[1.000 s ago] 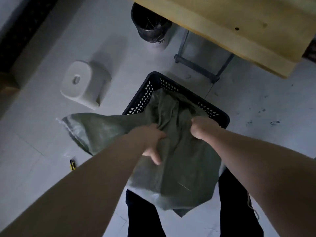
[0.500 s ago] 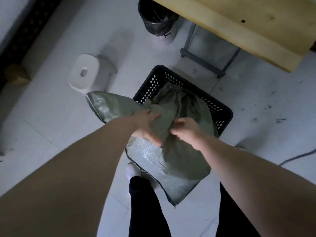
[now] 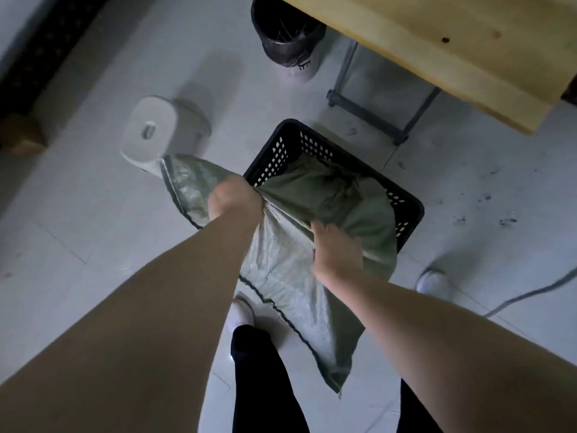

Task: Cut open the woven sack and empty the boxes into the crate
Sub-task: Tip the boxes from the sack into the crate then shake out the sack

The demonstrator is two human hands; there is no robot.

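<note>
A green woven sack (image 3: 290, 276) hangs over the near rim of a black perforated crate (image 3: 282, 151) on the floor, its far end sunk inside the crate. My left hand (image 3: 232, 200) is clenched on a bunched fold of the sack at the crate's near left corner. My right hand (image 3: 337, 248) grips the sack lower down, fingers curled into the cloth. The sack's stitched end hangs loose toward my legs. No boxes are visible; the sack covers the inside of the crate.
A white plastic stool (image 3: 156, 132) stands left of the crate. A bin with a black liner (image 3: 288, 35) sits at the back. A wooden table (image 3: 468, 45) on a metal frame overhangs the back right. A cable (image 3: 530, 295) crosses the floor at right.
My left hand has moved up and left, pulling the sack taut. My right hand has dropped lower on the sack. The sack's loose end now hangs further down toward my legs.
</note>
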